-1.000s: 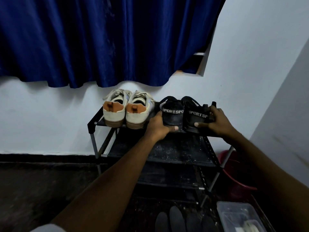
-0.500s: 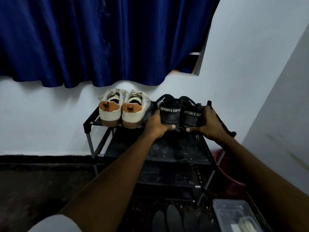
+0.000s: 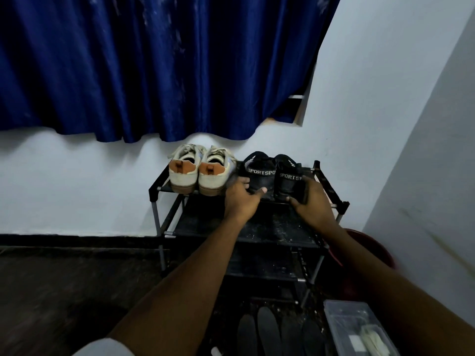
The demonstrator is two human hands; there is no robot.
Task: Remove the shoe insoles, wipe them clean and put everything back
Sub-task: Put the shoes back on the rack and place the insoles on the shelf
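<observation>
A pair of black shoes with "SPORT" heel bands stands on the right of the top shelf of a black shoe rack (image 3: 331, 191). My left hand (image 3: 240, 201) holds the heel of the left black shoe (image 3: 258, 170), thumb under it and fingers along its left side. My right hand (image 3: 312, 204) grips the right black shoe (image 3: 286, 176) from its right side, thumb at the heel. Several dark insoles (image 3: 267, 332) lie side by side on the floor in front of the rack.
A pair of white sneakers with brown heel tabs (image 3: 198, 173) stands on the shelf's left half, close to my left hand. A clear plastic box (image 3: 357, 327) sits at bottom right, a red bucket (image 3: 372, 250) beside the rack. A blue curtain (image 3: 154, 68) hangs above.
Both hands have stayed on the heels of the black shoes, which have settled on the shelf. My view has drifted a little, so the rack sits further right in the frame.
</observation>
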